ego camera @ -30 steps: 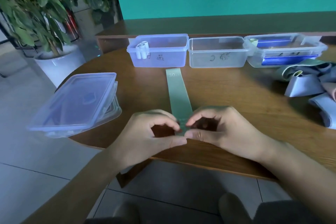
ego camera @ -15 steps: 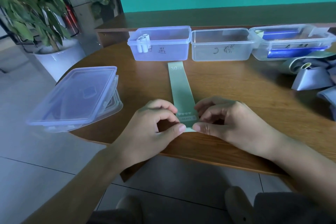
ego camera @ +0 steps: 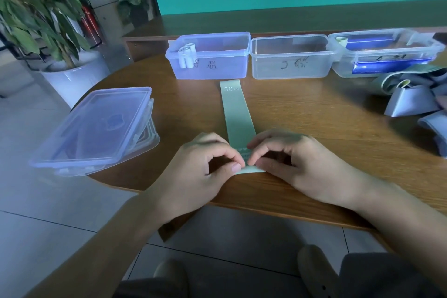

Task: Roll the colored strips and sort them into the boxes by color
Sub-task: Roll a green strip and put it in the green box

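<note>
A pale green strip (ego camera: 235,113) marked "30 LB" lies flat on the wooden table (ego camera: 314,133), running from the boxes toward me. My left hand (ego camera: 200,172) and my right hand (ego camera: 297,164) pinch its near end between thumb and fingers at the table's front edge. Three clear boxes stand in a row at the back: the left box (ego camera: 210,55) holds pale rolls in its left corner, the middle box (ego camera: 290,55) looks bare inside, the right box (ego camera: 384,53) holds blue strips and a small roll.
A stack of clear lids (ego camera: 96,128) overhangs the table's left edge. A heap of loose grey-blue and green strips (ego camera: 411,97) lies at the right. A potted plant (ego camera: 60,43) stands on the floor to the left. My knees and shoes show below the table.
Both hands have shifted a little toward the table's front edge while working the strip's near end. The head camera has tilted, so the boxes sit differently in view.
</note>
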Demonstrator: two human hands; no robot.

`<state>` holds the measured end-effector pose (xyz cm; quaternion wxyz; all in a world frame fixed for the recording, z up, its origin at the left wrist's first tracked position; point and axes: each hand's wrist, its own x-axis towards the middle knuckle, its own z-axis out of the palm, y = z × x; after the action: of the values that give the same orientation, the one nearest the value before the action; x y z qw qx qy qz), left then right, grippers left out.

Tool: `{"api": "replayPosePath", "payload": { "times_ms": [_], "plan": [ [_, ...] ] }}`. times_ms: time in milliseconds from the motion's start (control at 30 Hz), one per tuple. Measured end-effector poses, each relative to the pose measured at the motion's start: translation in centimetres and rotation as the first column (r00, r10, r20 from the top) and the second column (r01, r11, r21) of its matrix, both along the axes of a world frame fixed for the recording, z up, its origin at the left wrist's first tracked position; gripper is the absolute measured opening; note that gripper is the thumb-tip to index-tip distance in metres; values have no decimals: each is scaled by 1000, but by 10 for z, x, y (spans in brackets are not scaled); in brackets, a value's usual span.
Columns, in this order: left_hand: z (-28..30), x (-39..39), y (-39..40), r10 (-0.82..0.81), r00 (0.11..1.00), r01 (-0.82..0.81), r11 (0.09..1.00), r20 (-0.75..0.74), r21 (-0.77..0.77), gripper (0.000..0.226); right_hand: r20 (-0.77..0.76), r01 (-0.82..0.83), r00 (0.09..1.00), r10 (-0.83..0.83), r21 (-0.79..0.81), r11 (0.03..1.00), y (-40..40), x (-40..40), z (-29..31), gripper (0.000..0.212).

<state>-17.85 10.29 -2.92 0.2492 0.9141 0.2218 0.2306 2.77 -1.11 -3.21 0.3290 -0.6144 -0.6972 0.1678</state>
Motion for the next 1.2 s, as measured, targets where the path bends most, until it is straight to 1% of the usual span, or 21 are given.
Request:
{"api": "replayPosePath", "payload": {
  "times_ms": [33,100,267,467,667,733,833,933,1000,1067,1100,1200],
  "plan": [
    [0,0,0,1,1000,-1,1000,4,7,6,36,-5,999,5,11,1000,0,0,0,13],
    [0,0,-1,9,1000,-9,1000,-1,8,8,75,-11,997,9,20,1000,-1,0,-1,14],
    [-1,2,-1,78,997,-78,997,-10,-17,6,92,15,996,-13,-19,1000,-2,-1,1,13],
    [-2,4,2,103,994,-103,995,-19,12,13,-1,128,992,-128,-9,992,2,1,3,12],
    [-3,8,3,148,989,-147,989,-28,28,16,-39,247,967,-250,-65,967,7,1,5,19],
    [-2,10,4,160,987,-159,987,-34,31,14,-22,282,959,-284,-72,957,9,1,5,23],
    [0,11,2,136,990,-136,991,26,17,3,-8,319,948,-319,-52,946,11,-1,5,24],
    [1,10,1,67,997,-68,997,46,23,7,-46,287,956,-288,-33,957,14,-3,4,19],
    [1,9,2,23,999,-25,997,30,72,9,-70,231,970,-232,-22,973,14,-4,3,15],
    [0,8,4,9,1000,-10,996,11,92,8,-36,184,982,-184,4,983,14,-5,1,14],
    [1,8,4,12,1000,-13,997,4,79,6,-7,168,986,-168,19,986,14,-5,0,12],
    [0,7,4,32,999,-32,997,-1,69,11,54,122,991,-125,60,991,15,-5,-3,7]
  ]
}}
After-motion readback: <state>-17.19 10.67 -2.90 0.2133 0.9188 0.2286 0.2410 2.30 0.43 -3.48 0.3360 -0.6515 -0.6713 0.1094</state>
